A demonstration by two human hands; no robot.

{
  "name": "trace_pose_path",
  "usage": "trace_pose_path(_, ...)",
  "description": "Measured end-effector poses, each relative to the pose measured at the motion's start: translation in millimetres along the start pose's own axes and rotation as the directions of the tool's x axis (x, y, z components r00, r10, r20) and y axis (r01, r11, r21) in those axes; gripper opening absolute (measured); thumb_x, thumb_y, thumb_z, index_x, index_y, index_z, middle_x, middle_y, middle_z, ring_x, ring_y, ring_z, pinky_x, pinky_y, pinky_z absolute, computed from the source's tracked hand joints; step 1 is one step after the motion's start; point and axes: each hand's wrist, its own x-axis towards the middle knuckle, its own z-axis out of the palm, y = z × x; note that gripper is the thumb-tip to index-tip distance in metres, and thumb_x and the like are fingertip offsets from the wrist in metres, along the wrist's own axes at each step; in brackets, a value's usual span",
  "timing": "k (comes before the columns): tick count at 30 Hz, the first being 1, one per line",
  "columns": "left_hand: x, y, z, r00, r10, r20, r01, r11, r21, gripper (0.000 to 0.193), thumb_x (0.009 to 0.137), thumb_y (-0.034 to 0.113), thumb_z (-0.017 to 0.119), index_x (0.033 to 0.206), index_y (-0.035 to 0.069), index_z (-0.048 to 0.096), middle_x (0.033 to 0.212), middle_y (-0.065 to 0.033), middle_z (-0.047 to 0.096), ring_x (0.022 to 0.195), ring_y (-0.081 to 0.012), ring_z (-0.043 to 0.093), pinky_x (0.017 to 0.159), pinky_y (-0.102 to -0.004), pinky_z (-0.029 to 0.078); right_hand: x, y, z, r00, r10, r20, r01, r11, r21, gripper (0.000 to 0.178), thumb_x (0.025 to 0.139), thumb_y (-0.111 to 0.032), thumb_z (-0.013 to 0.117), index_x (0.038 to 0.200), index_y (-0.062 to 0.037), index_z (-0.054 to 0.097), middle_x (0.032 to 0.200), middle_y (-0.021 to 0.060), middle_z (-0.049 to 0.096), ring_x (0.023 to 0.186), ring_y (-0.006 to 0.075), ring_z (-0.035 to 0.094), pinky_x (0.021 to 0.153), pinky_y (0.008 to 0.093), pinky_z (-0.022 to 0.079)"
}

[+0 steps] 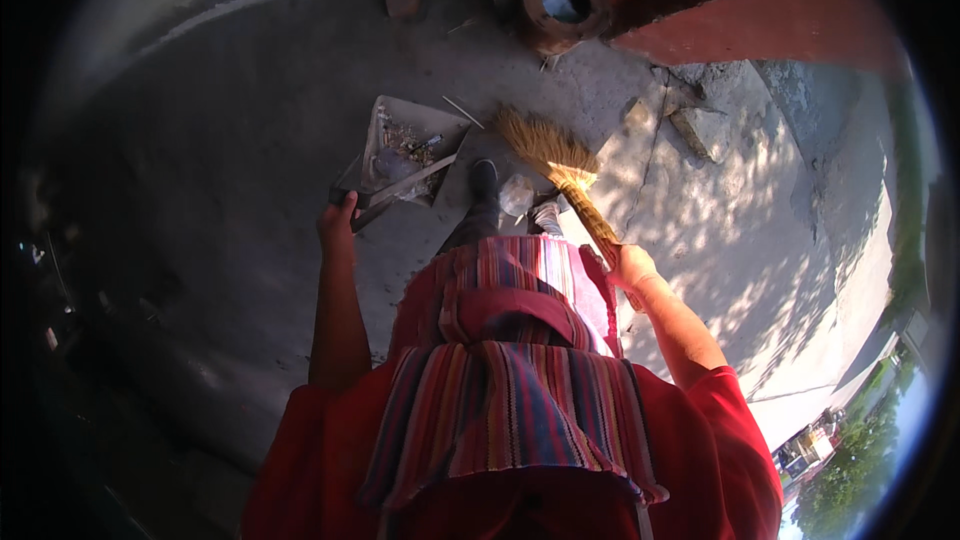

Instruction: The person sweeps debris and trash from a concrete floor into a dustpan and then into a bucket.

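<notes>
My left hand (338, 220) is closed around the dark handle of a dustpan (447, 120), at the left of my body. Bits of litter and what looks like crumpled plastic (392, 162) lie in the pan. In my right hand (630, 268) is the bound yellow handle of a straw broom (548, 145), fingers wrapped round it. The broom's bristles fan out ahead of my feet, to the right of the dustpan. A thin pale stick (462, 111) lies between pan and bristles. Near my shoes is a whitish clear plastic piece (516, 195).
A round clay-coloured pot (566, 6) with an open mouth stands ahead by a red wall (770, 25). A brick-like block (405, 0) sits farther left. Stone chunks (700, 130) lie at the right, on cracked concrete (720, 230) dappled with sunlight.
</notes>
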Motion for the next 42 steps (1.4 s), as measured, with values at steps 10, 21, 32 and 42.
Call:
trace_pose_path(10, 42.2, -57.9, 6.0, 0.995, 0.019, -0.101, -0.027, 0.997, -0.079, 0.032, 0.081, 0.035, 0.066, 0.068, 0.008, 0.057, 0.062, 0.0027, 0.051, 0.055, -0.007, 0.042, 0.05, -0.0265, 0.03, 72.8, -52.3, -60.1, 0.92, -0.249, -0.302, 0.255, 0.967, -0.019, 0.05, 0.061, -0.014, 0.062, 0.109, -0.0042, 0.056, 0.078, 0.0242, 0.061, 0.077, 0.0402, 0.06, 0.067, 0.044, 0.048)
trace_pose_path(21, 55.4, -88.5, -2.7, 0.976, -0.085, -0.201, 0.055, 0.987, -0.15, 0.029, 0.081, 0.037, 0.066, 0.084, 0.009, 0.06, 0.071, 0.0023, 0.057, 0.062, -0.0071, 0.049, 0.051, -0.0245, 0.034, 253.8, -225.4, -138.8, 0.879, -0.327, -0.348, 0.276, 0.942, -0.19, 0.032, 0.067, -0.009, 0.062, 0.099, -0.0057, 0.062, 0.094, 0.0176, 0.064, 0.09, 0.0322, 0.062, 0.076, 0.0403, 0.052)
trace_pose_path(32, 78.9, -95.3, 2.3, 0.949, -0.205, -0.239, 0.145, 0.959, -0.245, 0.034, 0.079, 0.039, 0.067, 0.087, 0.007, 0.061, 0.075, 0.0008, 0.059, 0.068, -0.0088, 0.053, 0.055, -0.0243, 0.038, 246.6, -83.7, -56.4, 0.963, -0.26, 0.072, 0.27, 0.923, -0.273, 0.064, 0.065, -0.01, 0.063, 0.126, -0.0161, 0.045, 0.094, 0.0222, 0.061, 0.089, 0.0377, 0.06, 0.076, 0.0439, 0.05)
trace_pose_path(42, 52.4, -69.1, 26.6, 0.856, -0.362, -0.368, 0.236, 0.908, -0.345, 0.033, 0.08, 0.039, 0.066, 0.097, 0.011, 0.061, 0.086, -0.0006, 0.059, 0.079, -0.0129, 0.055, 0.066, -0.038, 0.045, 185.6, -10.4, -139.6, 0.941, -0.314, 0.127, 0.322, 0.946, -0.049, 0.067, 0.06, -0.015, 0.064, 0.124, -0.005, 0.049, 0.092, 0.0226, 0.062, 0.087, 0.0349, 0.062, 0.078, 0.0387, 0.049)
